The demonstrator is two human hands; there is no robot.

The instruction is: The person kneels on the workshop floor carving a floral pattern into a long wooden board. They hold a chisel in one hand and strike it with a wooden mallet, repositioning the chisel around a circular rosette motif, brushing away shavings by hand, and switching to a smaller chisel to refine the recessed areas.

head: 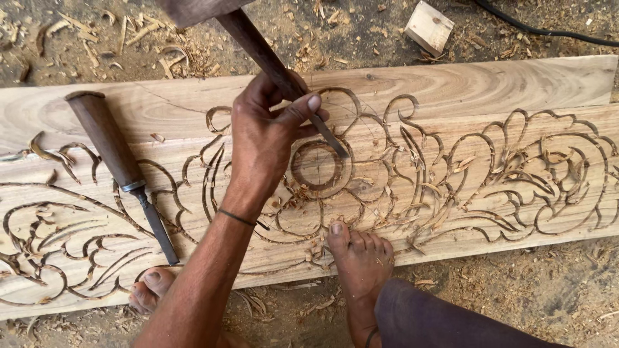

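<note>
The chisel (284, 80) stood slanted over the plank (464, 84), its dark handle running up toward the top edge of the view and its narrow blade coming down to touch the rim of a carved ring (317, 166) near the middle of the board. The left hand (264, 138) was wrapped around the shaft just above the blade, fingers closed tight on it and the thumb laid along the upper side. A thin dark band sat on that wrist.

At the very top, a blunt wooden block, likely a mallet head (193, 9), hung over the handle end; the right hand was out of sight, so I could not tell how it gripped.

Leafy scrolls were cut all along the pale board. A second chisel (119, 164) lay loose on the wood to the left, well apart from the hand. Two bare feet pressed the near edge, the right foot (361, 264) just below the ring, the left foot (151, 287) further left. Shavings littered the dirt, a small wood offcut (429, 26) lay beyond the plank, and a black cable (548, 32) ran past it.
</note>
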